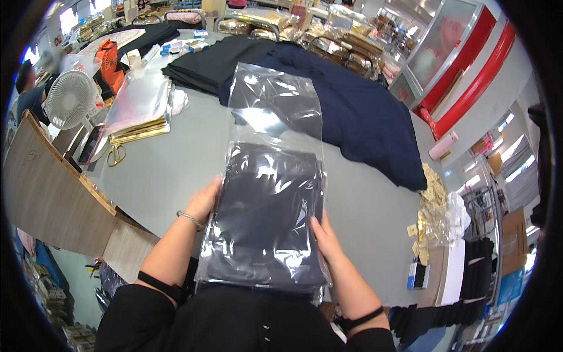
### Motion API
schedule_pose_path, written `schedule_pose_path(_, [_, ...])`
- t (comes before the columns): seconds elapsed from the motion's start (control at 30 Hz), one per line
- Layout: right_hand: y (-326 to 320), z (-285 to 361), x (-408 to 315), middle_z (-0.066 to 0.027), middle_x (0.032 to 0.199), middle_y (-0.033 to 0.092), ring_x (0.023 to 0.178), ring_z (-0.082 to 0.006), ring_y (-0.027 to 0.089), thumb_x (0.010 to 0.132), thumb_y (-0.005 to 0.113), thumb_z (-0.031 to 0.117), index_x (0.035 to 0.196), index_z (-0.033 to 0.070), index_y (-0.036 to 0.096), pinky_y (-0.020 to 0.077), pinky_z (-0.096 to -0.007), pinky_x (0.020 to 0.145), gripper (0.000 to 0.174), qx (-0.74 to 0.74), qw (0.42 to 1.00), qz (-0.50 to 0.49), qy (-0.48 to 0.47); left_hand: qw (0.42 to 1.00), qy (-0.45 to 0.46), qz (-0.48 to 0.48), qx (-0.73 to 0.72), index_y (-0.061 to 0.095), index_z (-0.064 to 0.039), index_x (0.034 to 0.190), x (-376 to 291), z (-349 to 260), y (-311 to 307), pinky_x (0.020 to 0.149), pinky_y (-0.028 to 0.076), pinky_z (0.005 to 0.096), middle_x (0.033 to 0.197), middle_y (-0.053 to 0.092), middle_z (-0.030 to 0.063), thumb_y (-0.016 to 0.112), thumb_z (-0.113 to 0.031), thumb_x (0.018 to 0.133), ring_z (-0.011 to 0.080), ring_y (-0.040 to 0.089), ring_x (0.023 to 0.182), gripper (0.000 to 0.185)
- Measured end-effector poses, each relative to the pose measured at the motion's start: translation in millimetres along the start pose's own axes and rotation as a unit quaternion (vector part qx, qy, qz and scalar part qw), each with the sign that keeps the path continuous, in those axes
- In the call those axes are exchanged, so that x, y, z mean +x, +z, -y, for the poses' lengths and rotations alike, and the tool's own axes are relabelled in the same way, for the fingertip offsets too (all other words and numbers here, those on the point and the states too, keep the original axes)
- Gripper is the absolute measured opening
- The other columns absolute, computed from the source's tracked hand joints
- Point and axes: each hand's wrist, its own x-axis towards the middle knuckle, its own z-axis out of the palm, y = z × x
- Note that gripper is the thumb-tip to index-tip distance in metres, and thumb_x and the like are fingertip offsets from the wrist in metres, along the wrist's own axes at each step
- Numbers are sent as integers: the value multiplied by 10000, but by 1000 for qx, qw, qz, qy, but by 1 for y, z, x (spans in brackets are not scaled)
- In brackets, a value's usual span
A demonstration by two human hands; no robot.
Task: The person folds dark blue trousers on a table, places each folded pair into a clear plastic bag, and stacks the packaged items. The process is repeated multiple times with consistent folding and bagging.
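A clear plastic bag with a folded dark garment inside lies before me at the near side of the grey table. The bag's far end extends past the cloth as loose, shiny film. My left hand is against its left edge, the fingers partly hidden behind the plastic. On the right edge rests my right hand, thumb on top of the film and other fingers along the side. Beyond the bag are a heap of navy fabric and a stack of black fabric.
Left of the bag are gold-handled scissors, a stack of clear plastic bags and a white fan. Paper tags, crumpled plastic and a small box line the right edge. A person is at far left.
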Motion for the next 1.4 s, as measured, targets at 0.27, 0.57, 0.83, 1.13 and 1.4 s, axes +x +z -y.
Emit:
schedule_pose_path(0.27, [-34, 4, 57, -194, 1421, 411, 1308, -254, 391, 963, 508, 439, 1437, -27, 297, 313, -359, 1078, 698, 24, 995, -89, 38, 994, 65, -68, 48, 439, 49, 1337, -2, -7, 0, 928, 445, 298, 1223, 586, 130, 478, -424, 972, 180, 572, 1043, 599])
schedule_pose_path(0.57, [-21, -22, 11, -128, 1176, 617, 1120, -207, 554, 988, 463, 418, 1256, -50, 542, 395, -360, 1016, 545, 58, 982, -85, 156, 967, 53, -56, 243, 482, 44, 1319, 13, -2, -27, 980, 394, 326, 1216, 585, 162, 397, -469, 981, 242, 542, 1122, 620])
schedule_pose_path(0.83, [-4, 10, 0, -190, 1528, 245, 1398, -260, 280, 973, 527, 351, 1499, -1, 93, 275, -333, 1110, 768, 146, 983, 34, 102, 973, 86, 64, 205, 273, 49, 1438, -26, -3, 2, 1065, 326, 359, 1370, 472, 239, 397, -469, 980, 293, 428, 1303, 702])
schedule_pose_path(1.13, [-6, -8, -38, -173, 1465, 351, 1294, -235, 407, 970, 538, 257, 1479, -38, 164, 308, -337, 1084, 697, 141, 988, -7, 65, 976, 143, 24, 161, 392, 44, 1328, -52, -5, 35, 1006, 384, 346, 1244, 542, 204, 529, -357, 952, 265, 515, 1158, 566])
schedule_pose_path(1.4, [-10, -21, -147, -203, 1477, 323, 1318, -257, 387, 915, 612, 247, 1484, -40, 131, 301, -353, 1092, 798, 72, 993, 67, 69, 979, 30, 45, 197, 364, 60, 1370, -137, 24, 6, 955, 436, 341, 1161, 605, 216, 609, -390, 900, 250, 584, 1080, 695])
